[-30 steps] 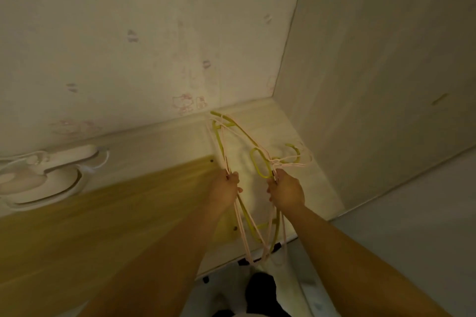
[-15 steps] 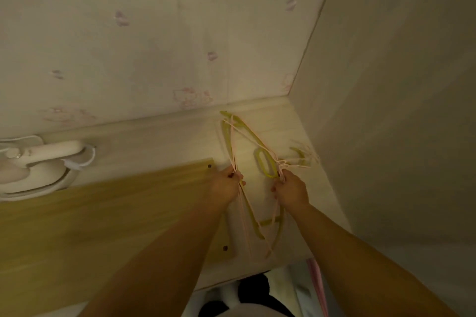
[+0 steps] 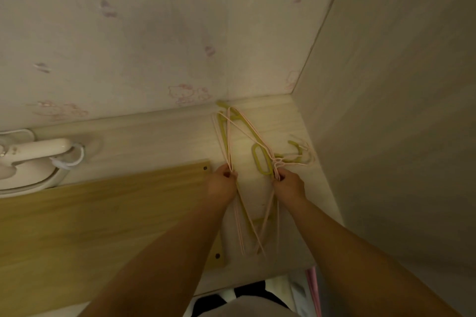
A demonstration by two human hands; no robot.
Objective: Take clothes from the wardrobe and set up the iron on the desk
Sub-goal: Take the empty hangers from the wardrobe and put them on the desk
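From the head camera, you are looking down at the far right corner of the desk (image 3: 159, 136), where the patterned back wall (image 3: 144, 41) meets the plain side panel (image 3: 401, 100). Both your hands are on a bundle of hangers (image 3: 239, 136), thin pink wire ones mixed with thicker yellow-green ones, lying on the pale desk top. Your left hand (image 3: 222, 184) has its fingers closed around the straight bars on the left side of the bundle. Your right hand (image 3: 288, 184) is pinched shut on the necks where the hooks (image 3: 298, 153) gather; the hooks point away to the right, toward the side panel.

The long axis of the bundle runs from you toward the back wall, with the far tips touching or just short of the wall edge and the near ends passing between your wrists. So the hangers lie directly under and ahead of both hands, neither hand nearer than the other.

The iron (image 3: 33, 162) sits well apart to the left, on the desk beside the yellow wooden board (image 3: 103, 219), its handle lying roughly left to right. I see no clothes on the hangers. Your left hand is the nearer one to the iron, if that is the next reach.
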